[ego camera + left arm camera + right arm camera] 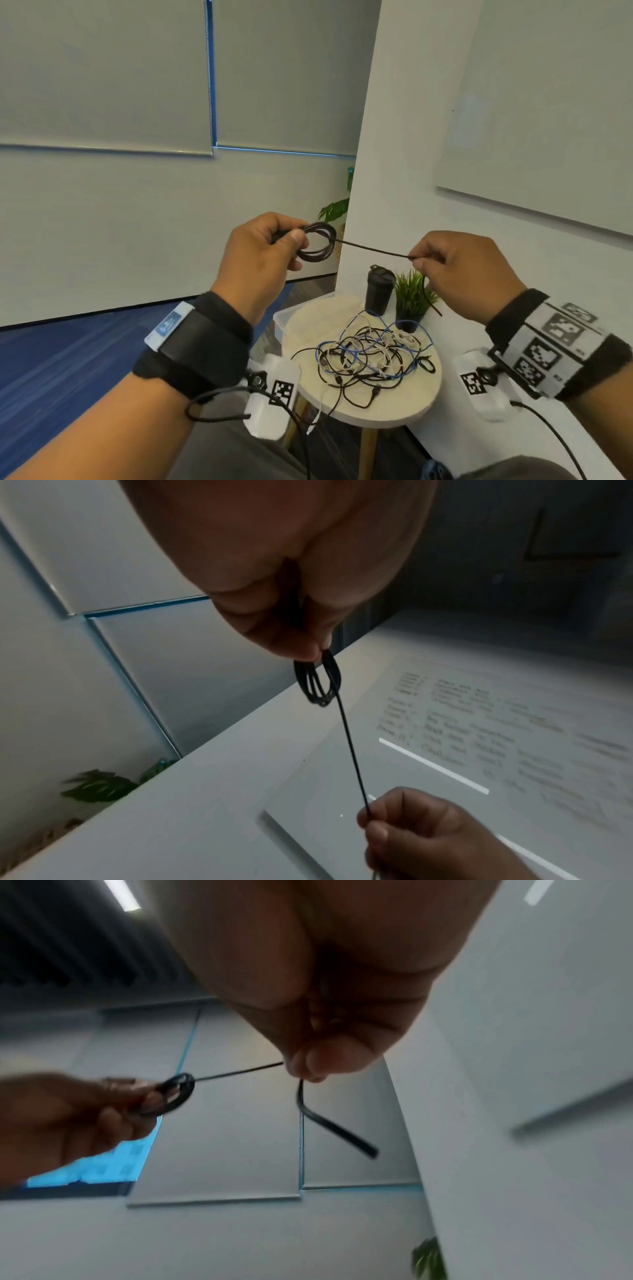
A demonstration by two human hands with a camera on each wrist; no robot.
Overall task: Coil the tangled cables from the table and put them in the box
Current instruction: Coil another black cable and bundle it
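Note:
My left hand (287,240) is raised above the table and pinches a small coil of black cable (317,241) between thumb and fingers; the coil (316,683) hangs below the fingertips in the left wrist view. A taut strand runs from the coil to my right hand (419,262), which pinches the cable near its free end. The short tail (329,1123) bends down past the right thumb. A tangle of black, white and blue cables (370,353) lies on the round table (394,407). A clear plastic box (284,318) stands behind the table at its left.
A black lidded cup (378,289) and a small potted green plant (412,299) stand at the table's back edge by the white wall. Blue carpet lies to the left. Wires run from both wrist cameras.

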